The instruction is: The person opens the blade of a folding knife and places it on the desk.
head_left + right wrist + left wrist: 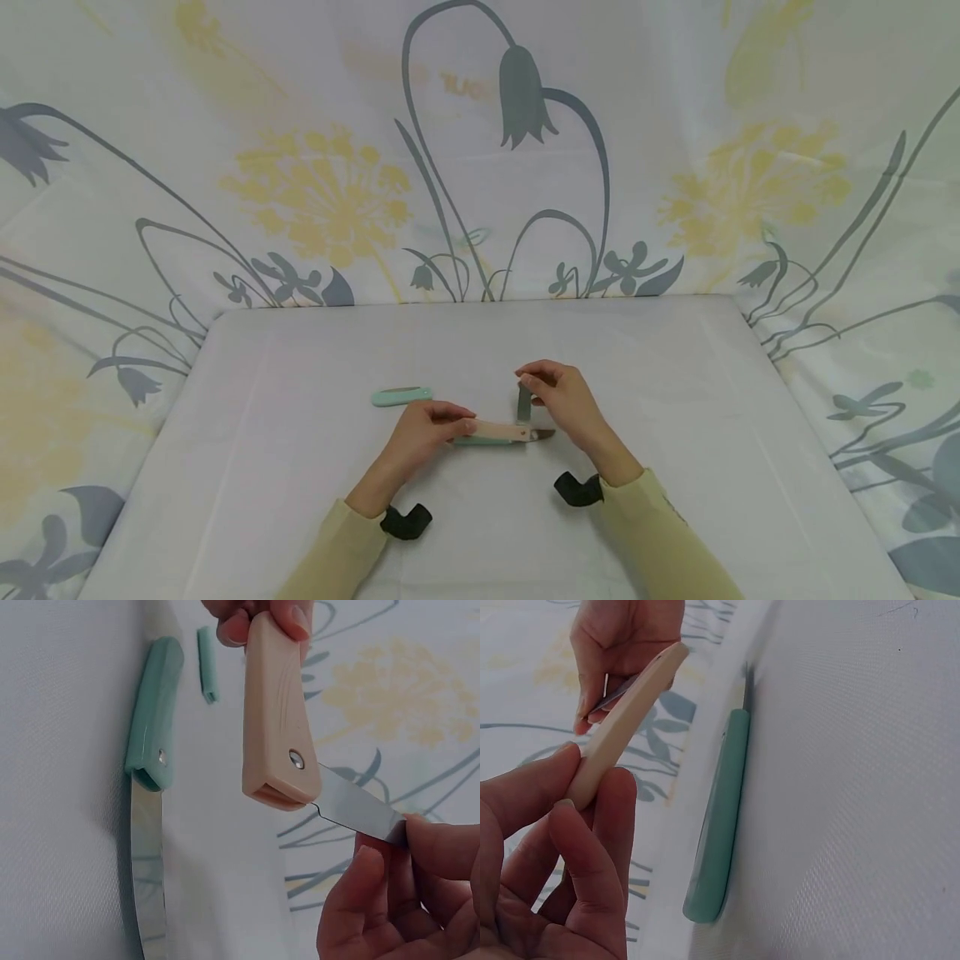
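A peach-handled folding knife (495,430) is held just above the table, its blade (360,804) standing out at a steep angle to the handle. The left hand (423,431) grips the rear of that handle between thumb and fingers, and the right hand (566,400) pinches the blade near its tip. The swing looks about midway: the blade is out of its slot but not in line with the handle, and a single moment cannot tell which way it is turning. Directly below, apart from the handle, a green knife (721,825) lies on the table with its blade fully extended. Beyond the left hand lies a second green knife (402,399), seemingly folded, since no blade projects from it. So, as far as shows, one is extended, one tucked away and one part-turned. All three sit well inside the left, right and far edges of the white table (300,483); the near edge is out of view. The right hand has room outward and toward the floral fabric (315,192) behind, while downward the extended green blade is the nearest obstacle.
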`<state>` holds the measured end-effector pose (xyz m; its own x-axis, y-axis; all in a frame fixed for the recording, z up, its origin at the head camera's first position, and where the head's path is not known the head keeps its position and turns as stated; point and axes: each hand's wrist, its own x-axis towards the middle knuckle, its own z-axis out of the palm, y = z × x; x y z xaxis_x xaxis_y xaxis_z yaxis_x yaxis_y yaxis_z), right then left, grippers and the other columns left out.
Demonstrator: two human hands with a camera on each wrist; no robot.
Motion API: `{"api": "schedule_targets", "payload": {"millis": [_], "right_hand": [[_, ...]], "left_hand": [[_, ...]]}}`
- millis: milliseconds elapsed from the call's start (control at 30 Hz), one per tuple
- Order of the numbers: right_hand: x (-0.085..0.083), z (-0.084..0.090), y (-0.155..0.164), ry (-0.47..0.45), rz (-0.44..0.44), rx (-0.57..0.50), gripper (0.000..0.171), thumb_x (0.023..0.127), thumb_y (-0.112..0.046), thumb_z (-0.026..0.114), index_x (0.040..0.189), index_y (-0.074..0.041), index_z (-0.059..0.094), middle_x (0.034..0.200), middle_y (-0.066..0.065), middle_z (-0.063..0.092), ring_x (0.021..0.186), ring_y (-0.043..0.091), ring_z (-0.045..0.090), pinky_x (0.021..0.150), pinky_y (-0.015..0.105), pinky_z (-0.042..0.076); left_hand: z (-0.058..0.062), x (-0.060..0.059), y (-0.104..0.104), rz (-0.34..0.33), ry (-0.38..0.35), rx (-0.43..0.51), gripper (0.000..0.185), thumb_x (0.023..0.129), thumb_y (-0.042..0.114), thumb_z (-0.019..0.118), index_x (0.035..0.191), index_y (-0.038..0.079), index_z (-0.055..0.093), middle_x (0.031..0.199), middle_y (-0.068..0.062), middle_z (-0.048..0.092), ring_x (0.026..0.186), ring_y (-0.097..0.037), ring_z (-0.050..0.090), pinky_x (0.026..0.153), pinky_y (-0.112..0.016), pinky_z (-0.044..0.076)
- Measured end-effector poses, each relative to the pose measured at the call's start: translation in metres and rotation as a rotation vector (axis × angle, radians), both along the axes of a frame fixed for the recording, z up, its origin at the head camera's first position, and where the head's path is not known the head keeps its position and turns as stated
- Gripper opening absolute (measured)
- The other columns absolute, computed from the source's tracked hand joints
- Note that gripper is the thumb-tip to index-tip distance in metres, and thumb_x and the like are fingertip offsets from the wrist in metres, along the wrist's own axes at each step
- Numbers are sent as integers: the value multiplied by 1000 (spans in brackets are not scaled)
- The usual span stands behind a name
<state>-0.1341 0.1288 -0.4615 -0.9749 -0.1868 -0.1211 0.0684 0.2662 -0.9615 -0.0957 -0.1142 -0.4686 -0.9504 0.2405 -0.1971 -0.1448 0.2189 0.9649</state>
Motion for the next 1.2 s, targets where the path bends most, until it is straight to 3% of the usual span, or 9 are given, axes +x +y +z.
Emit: {"api": "schedule_targets", "payload": {"millis": [133, 267, 567, 800, 1000, 1200], "right_hand": [[0, 0, 4, -38, -29, -54, 26, 102, -12, 58, 121, 6, 63, 124, 23, 61, 99, 24, 58, 78, 31, 56], [-1, -1, 9, -65, -53, -128, 28, 102, -9, 57, 123, 10, 59, 125, 26, 57, 97, 22, 58, 77, 31, 57], [1, 1, 15, -116, -129, -248, 29, 102, -3, 54, 126, 14, 53, 122, 25, 55, 90, 16, 64, 78, 33, 57], [2, -1, 16, -127, -194, -358, 27, 102, -2, 54, 122, 16, 51, 119, 22, 54, 85, 13, 65, 77, 32, 57], [3, -2, 16, -114, -240, -433, 24, 101, 0, 55, 119, 15, 52, 115, 16, 55, 86, 13, 61, 78, 33, 57], [4, -2, 15, -109, -267, -495, 24, 102, -1, 54, 119, 15, 49, 106, 11, 56, 87, 15, 62, 78, 33, 57]], "left_hand": [[17, 5, -2, 11, 10, 11, 18, 89, 7, 74, 104, -3, 75, 89, -10, 75, 88, -31, 70, 76, -40, 52], [19, 7, -3, 31, 22, 29, 19, 90, 8, 73, 105, -4, 74, 89, -10, 75, 87, -31, 68, 73, -34, 51], [12, 4, -7, 46, 4, 51, 20, 91, 5, 71, 108, -6, 73, 92, -10, 73, 90, -35, 66, 73, -31, 51], [-13, -4, -11, 21, 0, 70, 24, 89, 11, 76, 109, -1, 73, 93, -7, 73, 90, -33, 68, 73, -33, 50], [-16, -4, -13, -13, -30, 70, 28, 86, 19, 80, 107, 1, 72, 92, -6, 73, 86, -26, 68, 71, -33, 50], [-17, -5, -12, -42, -43, 52, 26, 84, 15, 81, 105, 2, 71, 90, -4, 71, 78, -16, 62, 65, -30, 47]]}}
